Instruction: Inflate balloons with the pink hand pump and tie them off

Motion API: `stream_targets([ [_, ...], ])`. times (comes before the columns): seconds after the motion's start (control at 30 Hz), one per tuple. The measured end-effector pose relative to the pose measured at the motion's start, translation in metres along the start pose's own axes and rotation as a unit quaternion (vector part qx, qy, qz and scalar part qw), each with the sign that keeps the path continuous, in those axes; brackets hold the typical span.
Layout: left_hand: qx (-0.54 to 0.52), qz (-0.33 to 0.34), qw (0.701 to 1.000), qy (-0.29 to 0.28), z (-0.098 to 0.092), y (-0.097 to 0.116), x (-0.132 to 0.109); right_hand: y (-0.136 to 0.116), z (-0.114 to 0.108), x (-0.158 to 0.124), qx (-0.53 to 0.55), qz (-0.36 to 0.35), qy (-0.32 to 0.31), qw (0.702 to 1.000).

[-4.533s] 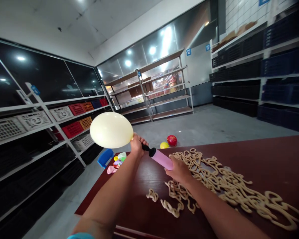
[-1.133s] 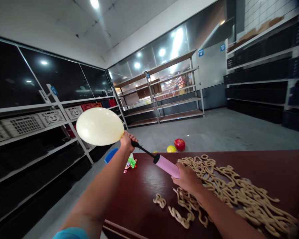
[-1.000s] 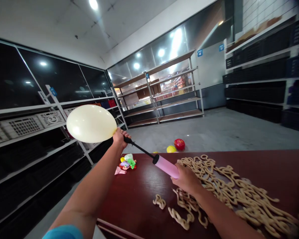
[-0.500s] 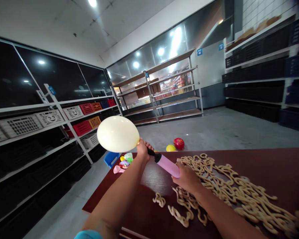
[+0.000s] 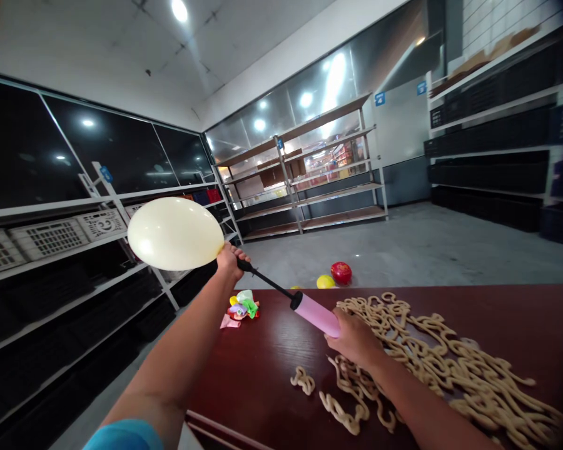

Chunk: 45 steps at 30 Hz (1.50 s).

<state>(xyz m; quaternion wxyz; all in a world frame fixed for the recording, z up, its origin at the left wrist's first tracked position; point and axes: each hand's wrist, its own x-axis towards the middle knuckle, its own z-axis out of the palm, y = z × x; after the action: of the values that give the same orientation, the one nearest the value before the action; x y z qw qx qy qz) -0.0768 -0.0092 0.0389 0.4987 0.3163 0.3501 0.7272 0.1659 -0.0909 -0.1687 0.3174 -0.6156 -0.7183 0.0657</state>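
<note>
My left hand (image 5: 231, 261) is closed round the neck of a big inflated cream balloon (image 5: 174, 234) and the black end of a hand balloon pump. From that fist a thin black rod (image 5: 272, 282) runs down to the pump's pink barrel (image 5: 316, 314), which my right hand (image 5: 354, 337) grips at its lower end. The balloon points out to the left, above the table's edge. Beneath the pump lies the dark red table (image 5: 267, 375). Long beige uninflated balloons (image 5: 431, 356) are strewn around and beyond my right forearm.
Limp coloured balloons (image 5: 244, 306) lie in a small pile at the table's far left. Past the far edge, a red balloon (image 5: 341, 273) and a yellow balloon (image 5: 325, 282) rest on the floor. Shelving (image 5: 309, 219) stands behind, with crates (image 5: 51, 240) at left.
My left hand has moved left and slightly up with the balloon, away from my right hand. A length of black rod now shows out of the pink barrel. My right hand has barely moved.
</note>
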Motion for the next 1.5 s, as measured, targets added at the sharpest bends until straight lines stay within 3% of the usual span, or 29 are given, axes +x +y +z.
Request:
stream_targets([
  [0.13, -0.006, -0.008, 1.0, 0.0, -0.001, -0.007, 0.003, 0.005, 0.005, 0.0, 0.001, -0.006, 0.002, 1.0],
  [0.43, -0.023, -0.096, 0.995, 0.017, 0.009, -0.088, -0.029, 0.009, 0.006, -0.001, 0.008, -0.005, 0.0, 1.0],
  [0.57, -0.027, -0.111, 0.993, 0.007, 0.012, -0.111, -0.047, 0.006, 0.004, -0.001, 0.01, 0.004, -0.005, 1.0],
  [0.73, -0.025, -0.095, 0.995, 0.016, 0.011, -0.104, -0.051, 0.004, 0.0, 0.0, -0.004, 0.006, -0.007, 1.0],
  [1.0, -0.015, -0.032, 0.999, 0.014, -0.001, -0.035, -0.016, 0.004, 0.001, 0.0, -0.009, -0.015, 0.001, 1.0],
  [1.1, -0.016, -0.021, 1.0, 0.004, -0.004, -0.022, -0.009, 0.004, 0.002, 0.0, -0.003, -0.019, -0.003, 1.0],
  [1.23, -0.035, -0.024, 0.999, 0.002, -0.004, -0.034, -0.013, 0.005, 0.002, 0.0, -0.008, -0.011, -0.001, 1.0],
  [1.5, -0.052, -0.088, 0.995, 0.015, 0.0, -0.095, -0.041, 0.001, -0.001, -0.002, -0.044, -0.017, 0.003, 0.999],
])
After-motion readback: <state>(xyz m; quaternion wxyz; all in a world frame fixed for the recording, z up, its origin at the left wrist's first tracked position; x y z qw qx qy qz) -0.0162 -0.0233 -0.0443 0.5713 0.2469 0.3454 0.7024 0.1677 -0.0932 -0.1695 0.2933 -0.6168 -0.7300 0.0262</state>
